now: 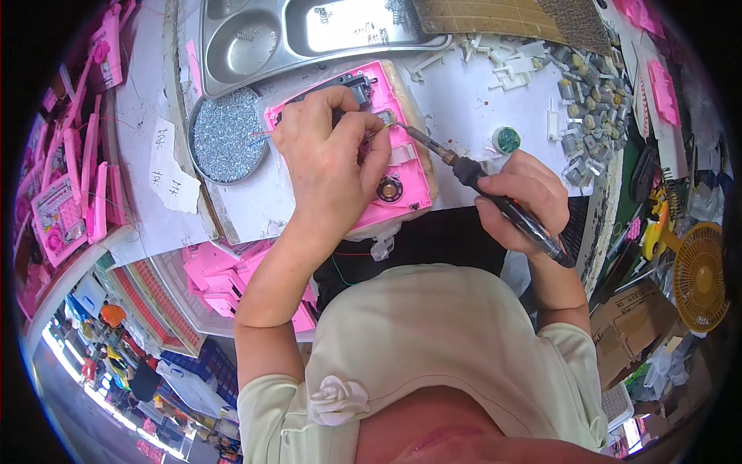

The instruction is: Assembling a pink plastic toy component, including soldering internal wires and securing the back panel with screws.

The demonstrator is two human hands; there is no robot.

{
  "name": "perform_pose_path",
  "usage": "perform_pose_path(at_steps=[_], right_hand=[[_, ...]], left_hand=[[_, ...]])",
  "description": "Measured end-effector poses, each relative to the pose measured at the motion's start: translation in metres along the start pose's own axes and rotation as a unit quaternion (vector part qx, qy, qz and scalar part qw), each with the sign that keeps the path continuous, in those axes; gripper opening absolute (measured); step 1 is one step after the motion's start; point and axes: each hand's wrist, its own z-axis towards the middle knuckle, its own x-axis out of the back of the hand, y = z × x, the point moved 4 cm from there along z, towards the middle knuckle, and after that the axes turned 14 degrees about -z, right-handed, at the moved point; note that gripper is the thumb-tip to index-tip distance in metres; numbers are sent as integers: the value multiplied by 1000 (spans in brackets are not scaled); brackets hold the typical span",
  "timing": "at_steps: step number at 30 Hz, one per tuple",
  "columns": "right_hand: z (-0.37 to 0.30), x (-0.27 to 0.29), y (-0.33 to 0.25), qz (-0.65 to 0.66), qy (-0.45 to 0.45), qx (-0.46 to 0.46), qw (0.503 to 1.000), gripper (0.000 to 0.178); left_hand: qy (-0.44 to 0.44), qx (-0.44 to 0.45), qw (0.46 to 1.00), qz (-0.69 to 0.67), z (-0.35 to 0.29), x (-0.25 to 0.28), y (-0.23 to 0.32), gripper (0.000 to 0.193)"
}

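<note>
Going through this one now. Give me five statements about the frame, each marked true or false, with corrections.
1. The right hand holds a soldering iron. True.
2. The left hand is over the fan. False: it is over the pink casing.
3. A round dish of small metal pieces sits to the left of the pink casing. True.
4. The fan at the right is blue. False: the fan is yellow.
5. A compartmented metal tray lies beyond the pink casing, near the picture's top. True.
</note>
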Motion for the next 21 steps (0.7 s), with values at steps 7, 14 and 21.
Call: perform_pose_path(at_steps=[7,14,21], right_hand=[[3,6,0,-8,4,-7,1000,37],[1,10,6,0,23,-4,1000,36],[5,3,8,12,29,4,1000,34]], left_hand=[[-1,12,1000,5,0,2,1,15],[3,8,1000,-25,3,5,1,14],[-2,11,1000,-2,8,3,1,15]])
